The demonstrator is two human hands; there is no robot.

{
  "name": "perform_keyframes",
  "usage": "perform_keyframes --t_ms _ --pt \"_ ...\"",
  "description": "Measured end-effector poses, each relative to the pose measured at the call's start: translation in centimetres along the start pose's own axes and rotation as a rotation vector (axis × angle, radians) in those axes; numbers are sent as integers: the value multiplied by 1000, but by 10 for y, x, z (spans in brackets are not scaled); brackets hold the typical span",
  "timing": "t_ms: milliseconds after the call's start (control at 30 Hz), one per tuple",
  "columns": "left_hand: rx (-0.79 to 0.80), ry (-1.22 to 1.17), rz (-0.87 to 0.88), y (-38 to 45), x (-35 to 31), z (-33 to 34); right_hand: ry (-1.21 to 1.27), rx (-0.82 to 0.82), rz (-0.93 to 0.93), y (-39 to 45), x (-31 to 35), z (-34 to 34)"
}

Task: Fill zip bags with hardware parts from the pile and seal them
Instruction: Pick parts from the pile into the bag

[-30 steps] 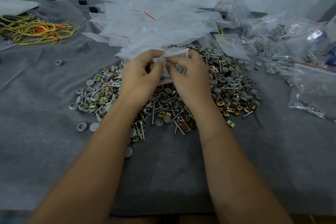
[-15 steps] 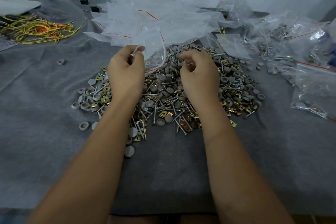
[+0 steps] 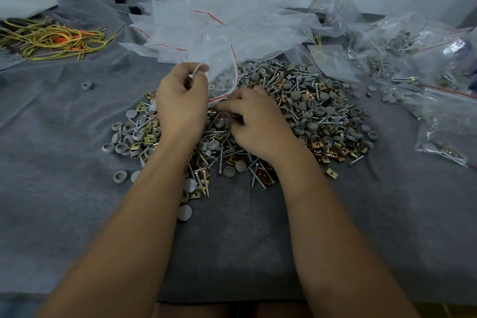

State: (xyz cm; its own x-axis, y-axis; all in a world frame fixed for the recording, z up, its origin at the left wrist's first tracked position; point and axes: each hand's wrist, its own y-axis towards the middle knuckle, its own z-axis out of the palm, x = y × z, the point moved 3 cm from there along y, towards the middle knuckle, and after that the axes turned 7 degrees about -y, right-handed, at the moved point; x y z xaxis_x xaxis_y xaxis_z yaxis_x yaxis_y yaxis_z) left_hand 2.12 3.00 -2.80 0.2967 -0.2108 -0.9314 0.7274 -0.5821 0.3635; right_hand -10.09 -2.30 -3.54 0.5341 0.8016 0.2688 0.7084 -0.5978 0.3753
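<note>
Head view, left hand: up over the near-left of the pile, thumb and forefinger pinching the rim of the open zip bag, same grip as half a second back.
Head view, right hand: dropped from beside the bag down onto the hardware pile, fingers curled among screws and caps; whether pinching a part, cannot tell.
Zip bag: hanging mouth-open just above the pile, red seal line curving between both hands.
Pile: spread on the grey cloth, unmoved.
Behind: heap of empty bags; filled bags off right.
</note>
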Motion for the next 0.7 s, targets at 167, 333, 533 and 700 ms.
perform_keyframes --t_ms 167,333,533,700 --pt "7 3 -8 0 0 0 -37 45 -9 0 0 4" --pt "9 9 -4 -1 -1 1 -92 46 8 -1 1 2" --pt "20 13 -3 0 0 1 -79 51 11 -2 1 1" --pt "13 6 -3 0 0 1 -8 23 53 -1 2 -6"
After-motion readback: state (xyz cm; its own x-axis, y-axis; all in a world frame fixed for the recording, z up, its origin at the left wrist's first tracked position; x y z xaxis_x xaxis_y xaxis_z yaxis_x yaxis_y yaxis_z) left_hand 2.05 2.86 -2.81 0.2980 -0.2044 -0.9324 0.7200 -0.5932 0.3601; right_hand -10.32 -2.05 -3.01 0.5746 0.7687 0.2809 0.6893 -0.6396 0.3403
